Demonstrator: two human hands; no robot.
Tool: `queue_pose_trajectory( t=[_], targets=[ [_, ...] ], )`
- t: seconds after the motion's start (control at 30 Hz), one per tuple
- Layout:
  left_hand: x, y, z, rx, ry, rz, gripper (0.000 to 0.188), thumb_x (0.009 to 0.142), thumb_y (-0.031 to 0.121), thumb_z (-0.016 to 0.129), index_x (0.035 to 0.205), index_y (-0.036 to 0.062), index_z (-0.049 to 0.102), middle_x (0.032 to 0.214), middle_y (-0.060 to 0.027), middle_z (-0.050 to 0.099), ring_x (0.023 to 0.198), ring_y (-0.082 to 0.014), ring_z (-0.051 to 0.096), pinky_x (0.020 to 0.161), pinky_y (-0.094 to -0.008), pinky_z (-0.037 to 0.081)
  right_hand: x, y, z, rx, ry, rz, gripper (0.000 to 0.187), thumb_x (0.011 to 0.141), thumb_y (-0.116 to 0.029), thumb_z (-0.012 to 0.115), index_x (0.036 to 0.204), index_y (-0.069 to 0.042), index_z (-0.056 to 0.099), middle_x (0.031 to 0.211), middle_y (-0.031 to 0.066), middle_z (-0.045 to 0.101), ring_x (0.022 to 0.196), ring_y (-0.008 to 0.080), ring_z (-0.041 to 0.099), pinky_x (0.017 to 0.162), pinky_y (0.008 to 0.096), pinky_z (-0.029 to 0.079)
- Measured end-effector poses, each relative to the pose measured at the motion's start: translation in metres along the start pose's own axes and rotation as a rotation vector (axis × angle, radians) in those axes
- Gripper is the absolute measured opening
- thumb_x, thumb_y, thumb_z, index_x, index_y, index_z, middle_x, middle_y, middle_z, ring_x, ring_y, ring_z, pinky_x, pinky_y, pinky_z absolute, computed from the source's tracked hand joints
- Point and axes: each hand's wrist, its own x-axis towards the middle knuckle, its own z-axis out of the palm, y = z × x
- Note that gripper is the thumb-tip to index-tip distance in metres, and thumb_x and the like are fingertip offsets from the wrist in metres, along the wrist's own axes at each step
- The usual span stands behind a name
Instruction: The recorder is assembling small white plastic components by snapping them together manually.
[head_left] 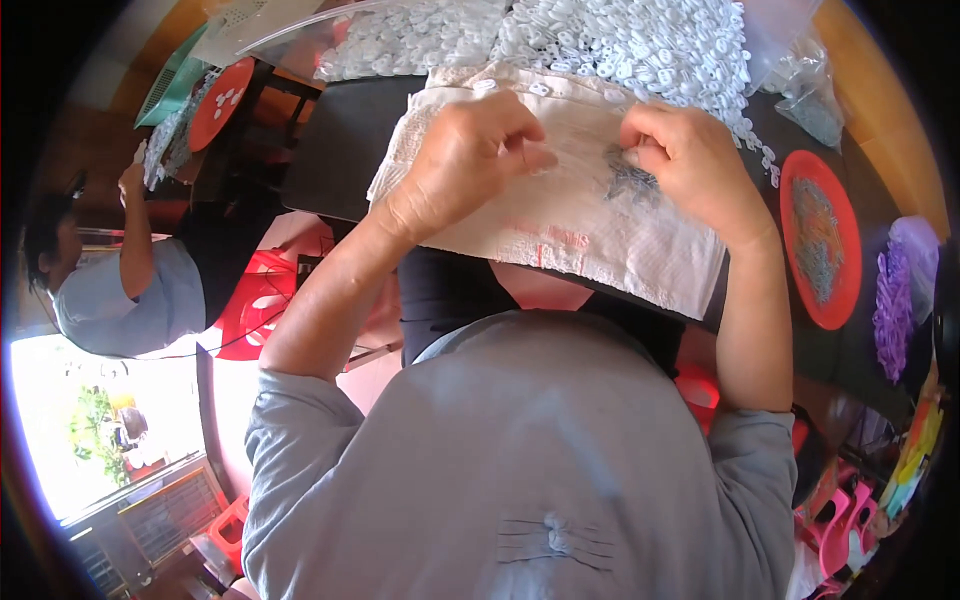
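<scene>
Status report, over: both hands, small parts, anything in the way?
Left hand above cloth, grip unclear. Right hand at grey bits. White heap beyond, not blocking hands.

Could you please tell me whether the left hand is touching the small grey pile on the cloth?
Apart. The head view shows a stretch of pale cloth between the left hand and the small grey pile.

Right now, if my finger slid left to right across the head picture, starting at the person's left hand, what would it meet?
The left hand, then the right hand, the red plate with grey bits on it, the purple pile.
</scene>
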Motion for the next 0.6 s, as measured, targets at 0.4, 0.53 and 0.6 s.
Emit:
queue_pose_trajectory(
  t=[0.4,0.53,0.6],
  targets=[
    [-0.010,0.005,0.018,0.107,-0.041,0.077,0.014,0.076,0.003,0.067,0.088,0.0028,0.061,0.081,-0.0104,0.056,0.073,-0.0295,0.060,0.065,-0.0361,0.047,-0.001,-0.007,0.004,-0.112,-0.172,-0.101,0.008,0.072,-0.008,0.059,0.079,-0.006,0.062,0.078,0.0110,0.064,0.075,0.0317,0.063,0.067,0.0411,0.048],
    [0.002,0.018,0.030,0.128,0.019,0.242,0.013,0.067,0.005,0.067,0.078,0.0069,0.060,0.085,-0.0084,0.056,0.080,-0.0283,0.059,0.061,-0.0389,0.051,-0.001,-0.009,0.008,-0.087,-0.023,-0.165,0.008,0.075,-0.005,0.060,0.082,-0.005,0.062,0.081,0.0110,0.065,0.075,0.0322,0.063,0.066,0.0412,0.048],
    [0.009,0.021,0.042,0.177,-0.049,0.349,0.015,0.073,0.003,0.067,0.087,0.0064,0.063,0.089,-0.0078,0.057,0.084,-0.0276,0.058,0.067,-0.0381,0.049,0.000,-0.004,0.009,-0.098,0.036,-0.108,0.008,0.076,-0.004,0.061,0.083,-0.004,0.062,0.082,0.0106,0.065,0.075,0.0320,0.063,0.066,0.0403,0.048]
  ],
)
